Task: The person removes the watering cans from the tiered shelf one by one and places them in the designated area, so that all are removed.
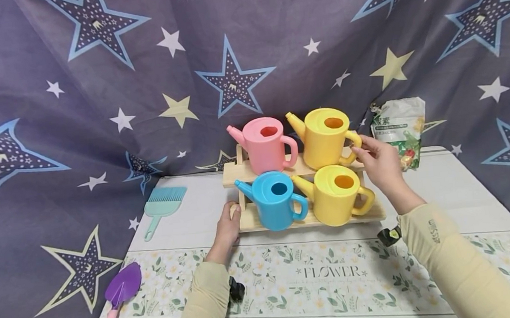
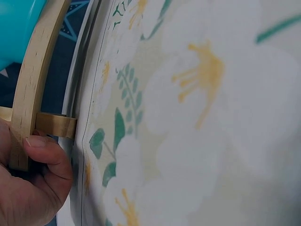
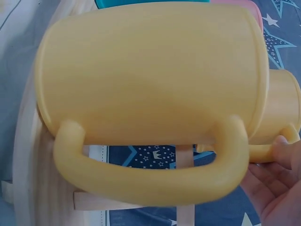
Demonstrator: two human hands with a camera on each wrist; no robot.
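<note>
A two-step wooden stand (image 1: 252, 223) carries a pink watering can (image 1: 264, 148) and a yellow watering can (image 1: 324, 139) on its upper step. On the lower step are a blue watering can (image 1: 274, 203) and a second yellow watering can (image 1: 335, 200). My left hand (image 1: 228, 229) grips the left end of the lower step; in the left wrist view its thumb and fingers close round the board (image 2: 35, 89). With my right hand (image 1: 381, 161) I pinch the handle of the upper yellow can, which the lower yellow can (image 3: 155, 75) partly hides in the right wrist view.
A white fertilizer bag (image 1: 402, 132) stands behind my right hand. To the left lie a mint-green dustpan-like brush (image 1: 163, 202) and a purple trowel (image 1: 123, 284) with a pink handle. A star-patterned cloth (image 1: 174, 85) hangs behind the table with its floral cover (image 1: 305, 297).
</note>
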